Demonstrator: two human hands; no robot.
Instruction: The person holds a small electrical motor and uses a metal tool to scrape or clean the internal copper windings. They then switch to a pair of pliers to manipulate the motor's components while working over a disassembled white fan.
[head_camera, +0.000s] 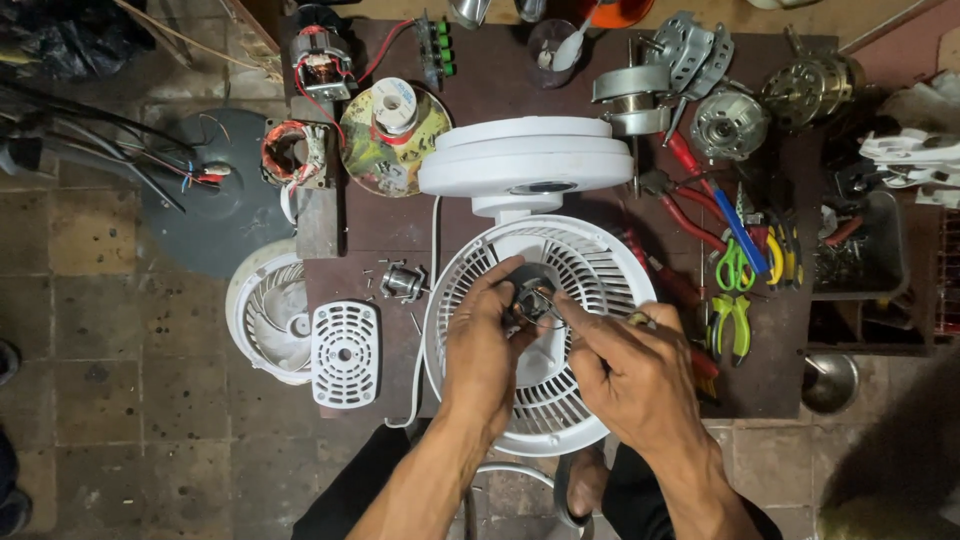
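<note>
Ribbed white plastic fan grille (590, 270) under my hands — left hand (482, 345) pinches the small metal motor (530, 303), right hand (630, 375) grips a thin tool — tip at it.

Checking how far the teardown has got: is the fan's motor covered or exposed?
Exposed. The dark motor shows bare at the centre of the white fan grille, both hands working on it.

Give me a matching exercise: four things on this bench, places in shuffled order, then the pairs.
Things:
1. solder spool
2. rectangular white vent cover
3. green-handled pliers
4. round fan grille

Places:
A. right of the right hand
B. under both hands
C. top, on a round plate
D. left of the left hand

Pairs: 1-C, 2-D, 3-A, 4-B
</note>
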